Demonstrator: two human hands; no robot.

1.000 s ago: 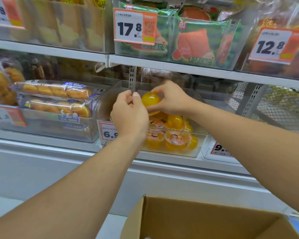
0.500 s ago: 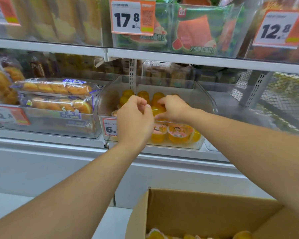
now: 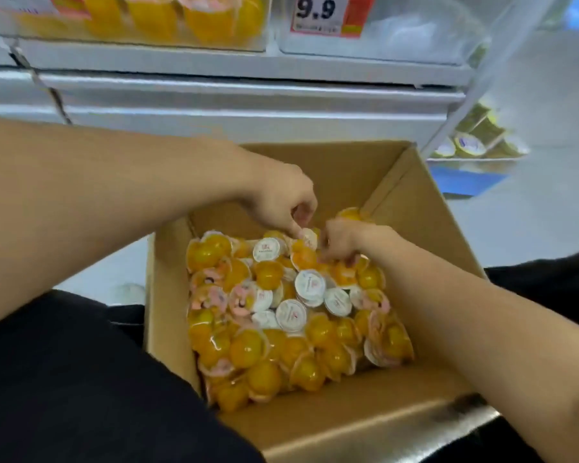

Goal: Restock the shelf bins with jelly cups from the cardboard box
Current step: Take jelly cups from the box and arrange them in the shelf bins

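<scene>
The open cardboard box (image 3: 425, 225) sits below me, between my knees. Inside lies a heap of orange jelly cups (image 3: 281, 315), some turned with white or pink lids up. Both my hands are down at the far side of the heap. My left hand (image 3: 281, 198) pinches the rim of a jelly cup (image 3: 307, 237) with its fingertips. My right hand (image 3: 343, 240) is curled around another orange cup (image 3: 350, 213) that shows just behind its knuckles. The shelf bin (image 3: 181, 21) with orange jelly cups is at the top edge of the view.
A clear bin (image 3: 401, 31) with a 9.9 price tag (image 3: 321, 13) stands to the right of the jelly bin. White shelf panels (image 3: 248, 101) run behind the box. Yellow-lidded tubs (image 3: 472, 143) sit low at the right. My black-clad legs (image 3: 64, 379) flank the box.
Both hands left the shelf bin and came down into the cardboard box. The view tilted from the shelf down to the box. The hands now close on cups in the heap.
</scene>
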